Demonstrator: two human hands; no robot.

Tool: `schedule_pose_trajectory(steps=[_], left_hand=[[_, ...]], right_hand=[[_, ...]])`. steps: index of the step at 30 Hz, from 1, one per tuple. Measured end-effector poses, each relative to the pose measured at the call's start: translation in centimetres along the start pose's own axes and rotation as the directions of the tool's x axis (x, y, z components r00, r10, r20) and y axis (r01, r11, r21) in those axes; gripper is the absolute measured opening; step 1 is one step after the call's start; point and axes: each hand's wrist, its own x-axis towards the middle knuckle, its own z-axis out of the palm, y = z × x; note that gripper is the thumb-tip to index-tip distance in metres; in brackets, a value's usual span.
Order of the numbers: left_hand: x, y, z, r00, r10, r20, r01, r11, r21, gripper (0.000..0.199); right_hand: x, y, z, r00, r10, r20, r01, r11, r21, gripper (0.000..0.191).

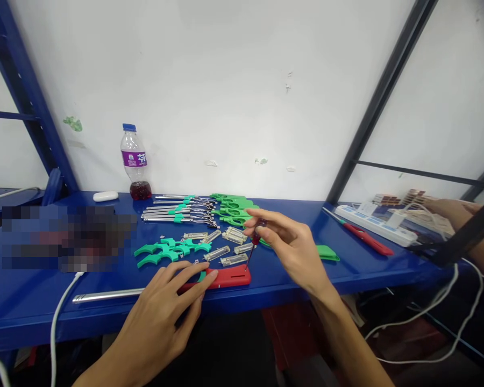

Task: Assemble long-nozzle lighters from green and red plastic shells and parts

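Observation:
A red lighter body [233, 276] with a long silver tube [107, 295] lies flat along the table's front edge. My left hand [171, 303] rests over its middle, fingers pressed down on it. In my right hand [292, 247] a screwdriver [253, 243] with a dark red handle is pinched, its thin shaft slanting down to the right end of the red body. Behind lie teal trigger pieces [165, 251] and several clear fuel cartridges [234, 235]. Farther back are silver tubes with wires [165, 217] and green shells [232, 204].
A drink bottle [135, 164] and a white case [105, 196] stand at the back left. A finished-looking red lighter [365, 237] lies beside a white power strip [377, 226] on the right. Another person's arm [463, 220] shows at the far right.

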Motion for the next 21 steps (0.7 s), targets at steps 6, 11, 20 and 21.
schedule_pose_trajectory(steps=[6, 11, 20, 21], left_hand=[[-0.2, -0.1, 0.0, 1.000, -0.006, 0.006, 0.006, 1.000, 0.008, 0.052], [-0.3, -0.1, 0.0, 1.000, 0.009, 0.007, -0.009, 1.000, 0.019, 0.053], [-0.3, -0.1, -0.1, 1.000, 0.013, 0.013, -0.013, 0.999, 0.048, 0.053], [-0.3, -0.1, -0.1, 1.000, 0.014, 0.015, -0.015, 0.999, 0.049, 0.053]], right_hand=[[-0.4, 0.2, 0.7, 0.979, -0.160, -0.130, 0.121, 0.957, -0.264, 0.027], [-0.4, -0.2, 0.5, 1.000, 0.005, 0.027, -0.007, 0.997, 0.078, 0.031], [-0.2, -1.1, 0.0, 0.999, -0.024, -0.029, 0.022, 0.997, -0.073, 0.025], [-0.3, -1.4, -0.2, 1.000, 0.005, 0.027, -0.003, 0.999, -0.049, 0.026]])
